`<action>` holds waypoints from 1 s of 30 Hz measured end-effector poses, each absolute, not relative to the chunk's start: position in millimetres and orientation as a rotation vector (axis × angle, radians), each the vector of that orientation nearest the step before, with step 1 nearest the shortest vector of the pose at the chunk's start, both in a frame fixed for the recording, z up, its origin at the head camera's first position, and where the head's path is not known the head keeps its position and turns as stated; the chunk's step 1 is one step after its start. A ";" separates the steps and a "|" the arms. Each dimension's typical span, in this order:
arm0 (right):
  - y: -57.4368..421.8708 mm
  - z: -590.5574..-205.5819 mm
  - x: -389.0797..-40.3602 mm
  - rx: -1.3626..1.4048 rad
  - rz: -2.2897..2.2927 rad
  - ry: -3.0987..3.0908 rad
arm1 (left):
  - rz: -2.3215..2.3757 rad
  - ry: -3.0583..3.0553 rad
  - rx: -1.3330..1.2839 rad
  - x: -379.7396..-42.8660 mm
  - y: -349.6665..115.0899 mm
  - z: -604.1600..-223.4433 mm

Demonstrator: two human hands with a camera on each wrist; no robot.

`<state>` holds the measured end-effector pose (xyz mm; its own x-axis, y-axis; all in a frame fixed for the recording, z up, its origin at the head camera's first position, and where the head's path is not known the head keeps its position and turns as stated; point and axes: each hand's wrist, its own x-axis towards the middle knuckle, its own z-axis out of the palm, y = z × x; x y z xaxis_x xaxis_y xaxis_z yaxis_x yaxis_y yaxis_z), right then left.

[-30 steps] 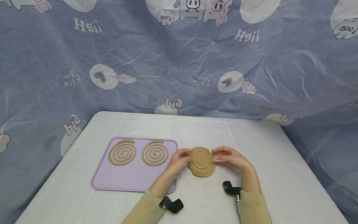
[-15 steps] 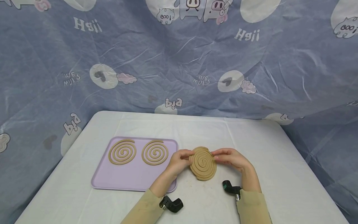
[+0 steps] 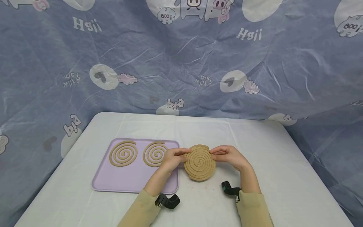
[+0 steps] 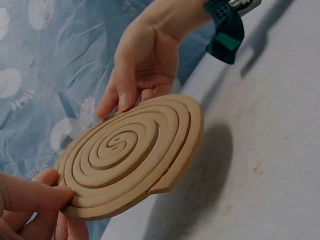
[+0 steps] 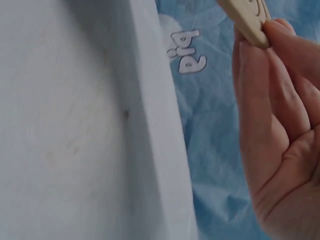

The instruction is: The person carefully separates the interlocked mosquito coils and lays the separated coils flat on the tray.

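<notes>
A tan mosquito coil disc (image 3: pixel 200 164), made of two spirals nested together, is held up between both hands above the white table. My left hand (image 3: pixel 171 160) pinches its left edge, thumb on top. On the opposite edge, the right hand (image 3: pixel 231 157) pinches it between thumb and fingers. The left wrist view shows the disc (image 4: pixel 125 150) tilted, with an S-shaped centre and its shadow falling on the cloth. Only a corner of the disc (image 5: pixel 250 22) appears in the right wrist view. Two separated single coils (image 3: pixel 123 154) lie side by side on a purple tray (image 3: pixel 127 181).
The tray stands left of the hands, and the left forearm crosses over its right side. Small brown crumbs (image 4: pixel 257 167) are scattered on the white tablecloth (image 3: pixel 283 173). A patterned blue curtain (image 3: pixel 181 56) hangs behind the table. Each wrist carries a black camera mount (image 3: pixel 167 201).
The right hand, apart from the disc's edge a second ago, now pinches it. The disc was turned a little, and both hands have brought it up and slightly left.
</notes>
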<state>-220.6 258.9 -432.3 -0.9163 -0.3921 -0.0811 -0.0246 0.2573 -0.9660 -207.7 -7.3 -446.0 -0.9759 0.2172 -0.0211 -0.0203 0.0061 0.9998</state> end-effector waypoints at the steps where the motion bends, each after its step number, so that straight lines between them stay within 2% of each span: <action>1: 255.4 -428.7 -219.5 -0.396 -1.705 2.240 | 2.101 2.092 0.222 -208.7 -11.4 -443.7; 15: 217.0 -405.4 -206.4 -0.597 -1.762 2.201 | 2.389 1.630 0.191 -221.8 -47.5 -432.3; 25: 204.3 -398.7 -202.2 -0.621 -1.933 2.250 | 2.403 2.084 0.157 -213.7 -36.4 -419.7; 30: 201.1 -395.1 -200.7 -0.667 -2.027 2.204 | 2.417 2.057 0.203 -209.3 -28.9 -414.5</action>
